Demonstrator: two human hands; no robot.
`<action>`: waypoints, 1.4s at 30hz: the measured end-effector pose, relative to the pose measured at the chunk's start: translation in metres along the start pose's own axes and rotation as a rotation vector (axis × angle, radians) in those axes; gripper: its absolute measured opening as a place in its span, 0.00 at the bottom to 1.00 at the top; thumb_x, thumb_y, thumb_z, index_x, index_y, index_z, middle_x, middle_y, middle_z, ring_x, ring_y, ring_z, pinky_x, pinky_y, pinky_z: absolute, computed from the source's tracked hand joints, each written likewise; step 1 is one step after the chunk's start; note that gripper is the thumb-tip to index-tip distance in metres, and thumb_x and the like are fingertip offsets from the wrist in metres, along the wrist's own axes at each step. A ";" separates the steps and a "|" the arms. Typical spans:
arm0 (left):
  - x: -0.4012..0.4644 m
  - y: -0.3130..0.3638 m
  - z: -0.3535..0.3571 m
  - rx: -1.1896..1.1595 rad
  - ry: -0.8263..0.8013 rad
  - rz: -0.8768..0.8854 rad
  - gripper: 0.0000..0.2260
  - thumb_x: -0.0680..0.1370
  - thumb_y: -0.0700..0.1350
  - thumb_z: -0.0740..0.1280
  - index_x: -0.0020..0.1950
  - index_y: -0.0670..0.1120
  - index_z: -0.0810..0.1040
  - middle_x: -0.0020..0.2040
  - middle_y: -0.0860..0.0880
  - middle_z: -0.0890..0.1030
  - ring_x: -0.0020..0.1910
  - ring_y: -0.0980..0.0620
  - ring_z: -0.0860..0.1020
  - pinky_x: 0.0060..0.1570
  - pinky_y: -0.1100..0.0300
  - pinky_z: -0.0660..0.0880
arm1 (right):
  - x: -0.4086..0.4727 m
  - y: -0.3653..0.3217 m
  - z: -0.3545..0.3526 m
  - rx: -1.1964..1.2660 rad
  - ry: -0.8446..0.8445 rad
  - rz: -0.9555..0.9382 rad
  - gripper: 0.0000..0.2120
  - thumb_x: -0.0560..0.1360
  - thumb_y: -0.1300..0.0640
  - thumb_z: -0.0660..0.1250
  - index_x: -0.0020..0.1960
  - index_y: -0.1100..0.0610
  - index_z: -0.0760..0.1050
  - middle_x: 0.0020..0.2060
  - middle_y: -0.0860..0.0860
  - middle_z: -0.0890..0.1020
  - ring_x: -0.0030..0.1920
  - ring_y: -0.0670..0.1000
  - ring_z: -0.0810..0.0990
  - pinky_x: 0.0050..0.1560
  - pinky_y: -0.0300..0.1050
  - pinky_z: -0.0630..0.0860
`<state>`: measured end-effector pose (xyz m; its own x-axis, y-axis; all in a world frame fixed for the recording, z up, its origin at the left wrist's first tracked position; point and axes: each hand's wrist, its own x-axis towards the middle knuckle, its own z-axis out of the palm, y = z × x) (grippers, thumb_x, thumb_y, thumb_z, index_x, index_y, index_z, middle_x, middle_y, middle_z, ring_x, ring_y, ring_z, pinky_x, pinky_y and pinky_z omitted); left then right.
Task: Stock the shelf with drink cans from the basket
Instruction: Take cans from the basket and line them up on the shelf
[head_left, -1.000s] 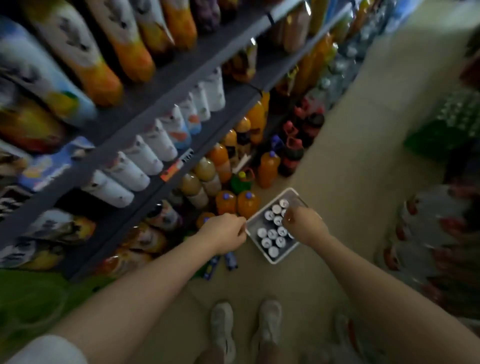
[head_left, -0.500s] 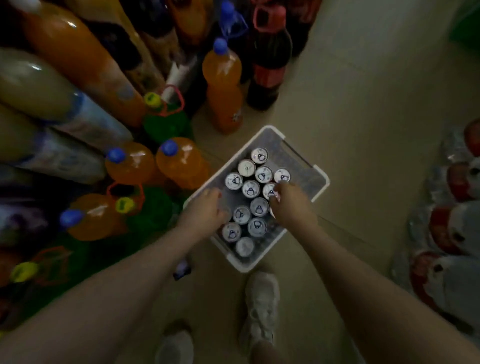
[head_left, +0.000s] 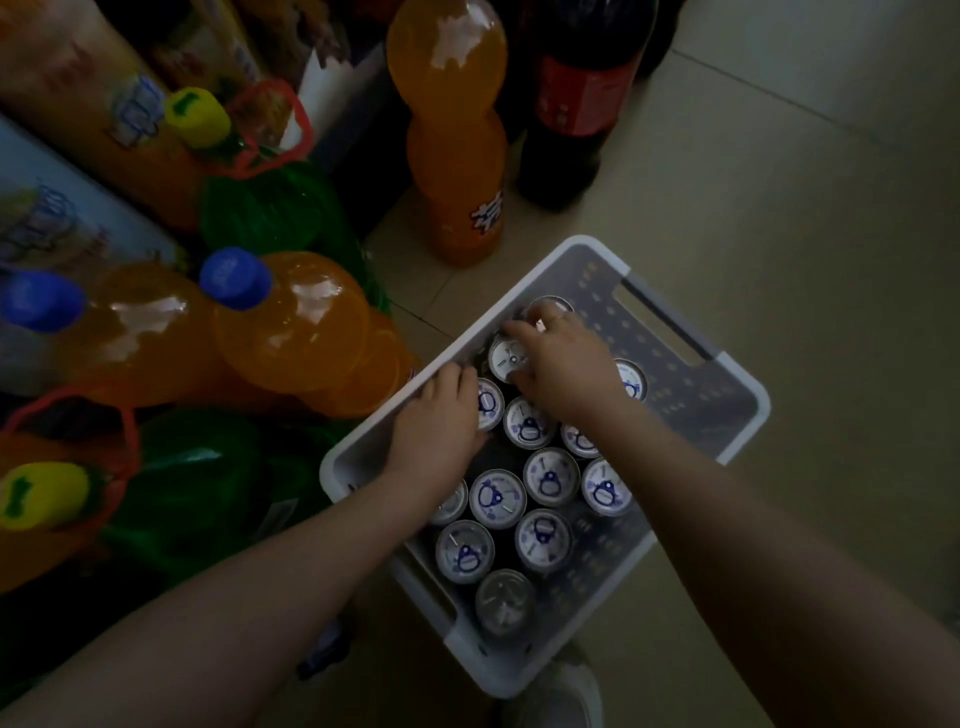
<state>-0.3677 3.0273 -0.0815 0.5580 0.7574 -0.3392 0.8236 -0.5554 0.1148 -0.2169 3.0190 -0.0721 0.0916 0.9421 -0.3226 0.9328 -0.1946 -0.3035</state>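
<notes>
Two hands work inside the basket (head_left: 748, 384), which sits on the floor (head_left: 779, 182) w/ upright cans (head_left: 497, 498) packed in its near and middle part, tops up. Left hand (head_left: 441, 421) is at the basket's left wall, fingers curled over a can (head_left: 489, 404) by that wall; can't tell if it really grips. Right hand (head_left: 563, 364) is further in, fingers bent round a can top (head_left: 508, 356) near the far end, pinching it. One more can (head_left: 631, 379) stands just right of that hand. Left of the basket: orange bottles (head_left: 296, 327), blue caps; beyond it, another orange bottle (head_left: 452, 130) & a dark cola bottle (head_left: 571, 98). Shoe (head_left: 566, 696) at the basket's near corner.
</notes>
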 end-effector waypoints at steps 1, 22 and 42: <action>0.000 -0.001 0.002 -0.038 -0.004 -0.005 0.29 0.77 0.52 0.65 0.73 0.44 0.57 0.68 0.44 0.63 0.66 0.46 0.69 0.57 0.57 0.73 | 0.001 0.001 -0.001 -0.035 -0.011 -0.024 0.27 0.74 0.51 0.64 0.71 0.53 0.64 0.69 0.57 0.65 0.67 0.59 0.66 0.61 0.52 0.70; -0.082 -0.034 -0.102 -1.108 0.331 -0.081 0.21 0.69 0.40 0.75 0.58 0.48 0.73 0.53 0.50 0.79 0.52 0.57 0.77 0.50 0.70 0.74 | -0.044 -0.022 -0.081 0.556 0.182 0.168 0.24 0.71 0.59 0.68 0.66 0.60 0.69 0.60 0.57 0.73 0.54 0.54 0.75 0.51 0.43 0.71; -0.279 -0.017 -0.568 -1.233 0.408 -0.072 0.10 0.69 0.49 0.70 0.48 0.57 0.74 0.47 0.57 0.80 0.43 0.71 0.77 0.44 0.74 0.73 | -0.202 -0.231 -0.539 1.216 -0.020 0.004 0.06 0.75 0.54 0.67 0.52 0.50 0.75 0.44 0.49 0.81 0.43 0.48 0.81 0.43 0.42 0.79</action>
<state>-0.4798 3.0203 0.5420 0.3201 0.9422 -0.0989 0.2817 0.0050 0.9595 -0.2633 3.0210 0.5462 0.0782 0.9387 -0.3358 -0.0041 -0.3365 -0.9417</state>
